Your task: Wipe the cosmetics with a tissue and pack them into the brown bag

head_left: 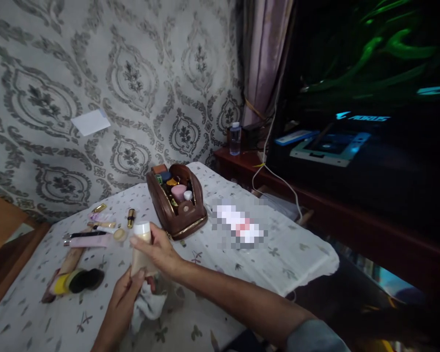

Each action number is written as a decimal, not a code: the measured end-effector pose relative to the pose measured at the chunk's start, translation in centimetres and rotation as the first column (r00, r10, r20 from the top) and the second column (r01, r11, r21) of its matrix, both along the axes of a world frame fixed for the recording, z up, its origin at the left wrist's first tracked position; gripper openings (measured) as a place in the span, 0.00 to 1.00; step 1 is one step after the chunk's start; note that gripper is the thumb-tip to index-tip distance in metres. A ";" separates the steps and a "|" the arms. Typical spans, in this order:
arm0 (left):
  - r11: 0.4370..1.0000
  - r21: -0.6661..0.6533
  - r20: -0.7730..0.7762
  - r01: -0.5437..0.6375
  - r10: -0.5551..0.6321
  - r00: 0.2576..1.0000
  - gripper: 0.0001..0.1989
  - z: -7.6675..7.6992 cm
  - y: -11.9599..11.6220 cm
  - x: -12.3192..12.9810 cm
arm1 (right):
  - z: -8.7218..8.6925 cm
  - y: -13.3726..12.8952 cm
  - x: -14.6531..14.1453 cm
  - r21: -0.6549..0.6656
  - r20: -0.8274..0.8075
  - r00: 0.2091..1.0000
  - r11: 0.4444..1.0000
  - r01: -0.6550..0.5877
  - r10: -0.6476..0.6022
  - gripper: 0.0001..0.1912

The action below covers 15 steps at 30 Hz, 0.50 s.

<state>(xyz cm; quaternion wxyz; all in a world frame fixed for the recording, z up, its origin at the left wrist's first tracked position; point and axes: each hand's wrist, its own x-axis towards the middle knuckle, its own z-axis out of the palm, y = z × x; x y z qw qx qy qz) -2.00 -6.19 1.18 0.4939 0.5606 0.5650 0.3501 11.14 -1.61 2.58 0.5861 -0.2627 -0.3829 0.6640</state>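
A beige squeeze tube with a white cap (pixel 142 228) is upright between my hands. My right hand (pixel 164 252) is closed around its upper part, just below the cap. My left hand (pixel 123 289) is closed at the tube's lower end, gripping a pale crumpled cloth (pixel 148 302) that hangs beneath. Just beyond my hands stands an unzipped brown cosmetic bag (pixel 185 224), with a pink round container (pixel 178 191) and a small white-capped item (pixel 188 195) inside. Near the tube lies a gold-and-black lipstick-like tube (pixel 131 218).
Left on the patterned tablecloth (pixel 238 274) lie a pink tube (pixel 90 241), a makeup brush (pixel 108 231) and a yellow-and-black item (pixel 77 282). A blurred-out object (pixel 238 224) is right of the bag. Behind stand a water bottle (pixel 235 139) and a large screen (pixel 366 73); a white cable (pixel 278 173) hangs down.
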 end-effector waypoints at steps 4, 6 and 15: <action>0.996 -0.003 0.058 -0.089 0.089 0.994 0.29 0.4 0.5 1.4 | -0.6 -0.8 1.6 0.098 0.156 0.972 0.977 -0.190 0.173 0.30; 0.996 0.039 0.049 -0.081 0.079 0.996 0.29 0.9 1.0 2.3 | -0.7 -1.3 2.9 0.141 0.222 0.962 0.971 -0.191 0.157 0.26; 0.631 0.613 -0.622 0.475 0.015 0.783 0.20 9.5 10.1 7.1 | 4.4 1.2 15.7 0.330 0.303 0.906 0.924 0.193 -0.297 0.22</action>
